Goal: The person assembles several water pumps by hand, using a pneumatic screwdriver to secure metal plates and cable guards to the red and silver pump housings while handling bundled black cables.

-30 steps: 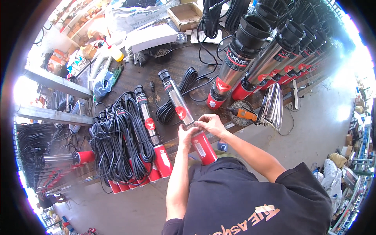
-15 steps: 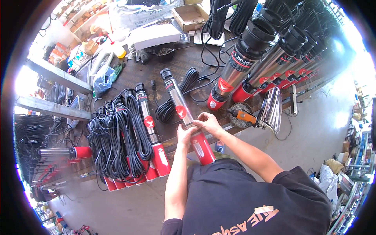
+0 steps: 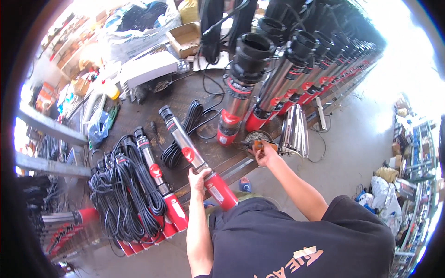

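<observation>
My left hand (image 3: 198, 180) is wrapped round a steel-and-red submersible pump (image 3: 187, 151) near where the steel barrel meets the red section. The pump slants across the table edge, its black head on the tabletop and its red end close to my body. Off to the right, my right hand (image 3: 264, 155) grips an orange power screwdriver (image 3: 272, 146) over a round bowl (image 3: 270, 136) of small metal parts. The screwdriver's tip is hard to make out. A coiled black cable (image 3: 191, 121) lies to the right of the pump's steel barrel.
Left of me, several pumps (image 3: 176, 213) with bundled black cables (image 3: 121, 194) lie side by side. Larger pumps (image 3: 232, 111) stand in rows at the right. Thin metal strips (image 3: 294, 132) are stacked beside the bowl. A white box (image 3: 148, 68) and an open carton (image 3: 186, 39) sit farther back.
My right hand has left the pump and moved right onto the orange screwdriver. My left hand has stayed on the pump. The whole view has shifted, so things appear farther left.
</observation>
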A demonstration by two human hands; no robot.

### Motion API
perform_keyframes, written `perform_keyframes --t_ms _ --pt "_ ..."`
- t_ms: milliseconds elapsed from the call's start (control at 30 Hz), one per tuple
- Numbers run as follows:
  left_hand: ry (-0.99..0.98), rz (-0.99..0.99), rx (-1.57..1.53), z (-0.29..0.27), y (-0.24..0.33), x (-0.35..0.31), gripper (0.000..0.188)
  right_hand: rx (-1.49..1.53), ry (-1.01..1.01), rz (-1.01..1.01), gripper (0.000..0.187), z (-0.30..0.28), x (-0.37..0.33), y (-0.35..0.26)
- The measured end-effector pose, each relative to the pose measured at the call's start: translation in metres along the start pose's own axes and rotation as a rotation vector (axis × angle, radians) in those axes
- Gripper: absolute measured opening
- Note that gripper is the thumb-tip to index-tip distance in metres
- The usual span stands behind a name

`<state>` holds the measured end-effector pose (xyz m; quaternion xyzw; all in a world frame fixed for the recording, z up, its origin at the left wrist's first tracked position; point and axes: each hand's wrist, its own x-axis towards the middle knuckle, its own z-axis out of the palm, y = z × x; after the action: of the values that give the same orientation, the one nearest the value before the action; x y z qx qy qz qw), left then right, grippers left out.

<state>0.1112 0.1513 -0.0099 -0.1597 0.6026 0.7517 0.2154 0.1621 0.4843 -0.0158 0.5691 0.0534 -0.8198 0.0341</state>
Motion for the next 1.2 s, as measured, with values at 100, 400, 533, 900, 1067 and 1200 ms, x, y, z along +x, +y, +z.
perform_keyframes --t_ms 100,400,533,900,1067,1200 --pt "-0.02 -0.01 -0.016 0.007 0.005 -0.002 0.053 -0.02 0.086 -0.121 0.048 0.005 0.012 0.002" --pt "-0.01 -0.071 -0.045 0.008 0.01 -0.007 0.044 0.029 -0.022 -0.9 0.037 0.022 -0.13 0.085" --pt "-0.021 -0.042 -0.038 -0.003 -0.005 0.006 0.048 -0.124 -0.352 -1.323 0.044 0.031 -0.179 0.12" --pt "0.01 -0.002 0.008 -0.006 -0.003 0.003 0.056 -0.458 -0.877 -1.204 0.049 0.09 -0.114 0.178" --pt "0.004 -0.004 0.004 -0.003 -0.005 0.005 0.06 -0.521 -0.723 -1.084 0.021 0.098 -0.079 0.184" --pt "0.027 -0.022 0.003 -0.004 -0.005 0.006 0.057 -0.487 -0.74 -1.108 0.027 0.1 -0.064 0.187"
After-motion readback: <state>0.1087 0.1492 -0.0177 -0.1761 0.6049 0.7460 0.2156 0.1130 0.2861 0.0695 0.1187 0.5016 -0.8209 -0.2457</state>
